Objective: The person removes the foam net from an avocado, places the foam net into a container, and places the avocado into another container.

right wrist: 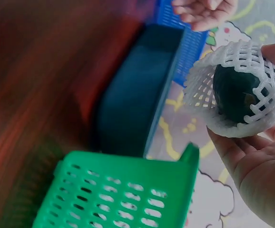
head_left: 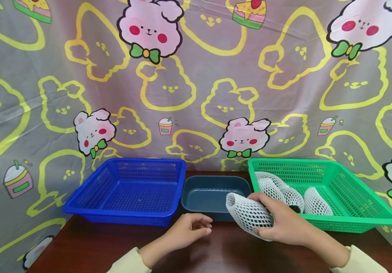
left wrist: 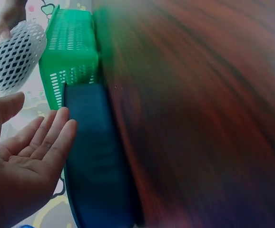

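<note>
My right hand [head_left: 286,223] grips a dark green fruit in a white foam net [head_left: 248,216], thumb on the near side and fingers over the top. It is held above the table, in front of the dark teal tray [head_left: 213,208] and the green basket. In the right wrist view, one rounded end of the dark fruit [right wrist: 235,95] shows through the net's open end; its exact kind is unclear. My left hand [head_left: 189,229] hovers before the tray, holding nothing; in the left wrist view its fingers [left wrist: 47,140] are loosely extended, apart from the netted fruit.
The green basket [head_left: 353,222] at right contains several white foam nets [head_left: 317,203], at least one with something dark inside. A blue basket [head_left: 121,218] stands left of the tray. All three containers sit on a brown wooden table [head_left: 213,254], before a patterned cloth [head_left: 196,94].
</note>
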### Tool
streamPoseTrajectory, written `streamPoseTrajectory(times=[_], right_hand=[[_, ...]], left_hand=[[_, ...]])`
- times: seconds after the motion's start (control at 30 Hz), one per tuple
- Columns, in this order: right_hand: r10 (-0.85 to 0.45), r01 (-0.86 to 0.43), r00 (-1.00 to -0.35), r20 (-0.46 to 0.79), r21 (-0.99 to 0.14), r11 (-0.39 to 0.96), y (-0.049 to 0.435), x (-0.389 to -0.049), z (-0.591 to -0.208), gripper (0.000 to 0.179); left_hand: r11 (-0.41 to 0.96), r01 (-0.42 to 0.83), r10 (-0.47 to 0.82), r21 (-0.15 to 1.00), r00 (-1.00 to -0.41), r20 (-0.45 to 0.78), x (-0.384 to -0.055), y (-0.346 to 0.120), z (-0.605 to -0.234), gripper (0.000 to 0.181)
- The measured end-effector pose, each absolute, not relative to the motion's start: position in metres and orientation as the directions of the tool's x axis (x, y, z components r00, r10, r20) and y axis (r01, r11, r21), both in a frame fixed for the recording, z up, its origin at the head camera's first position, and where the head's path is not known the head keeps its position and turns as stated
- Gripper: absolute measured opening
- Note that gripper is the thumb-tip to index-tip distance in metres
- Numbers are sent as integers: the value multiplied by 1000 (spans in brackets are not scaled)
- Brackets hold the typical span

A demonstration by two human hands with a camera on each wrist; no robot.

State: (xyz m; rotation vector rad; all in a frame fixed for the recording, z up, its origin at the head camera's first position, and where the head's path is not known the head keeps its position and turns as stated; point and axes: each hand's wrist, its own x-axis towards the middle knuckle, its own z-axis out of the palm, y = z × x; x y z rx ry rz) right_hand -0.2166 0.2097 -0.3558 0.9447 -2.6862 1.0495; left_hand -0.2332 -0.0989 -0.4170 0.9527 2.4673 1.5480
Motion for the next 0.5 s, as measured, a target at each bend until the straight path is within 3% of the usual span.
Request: streamPoseTrajectory(times=[0.5], right_hand=[[-636,-593,-753,165,-588,550,181,-226,-385,71]], left_hand=[[340,573,617,746,-734,283,-231,-123,-425,28]])
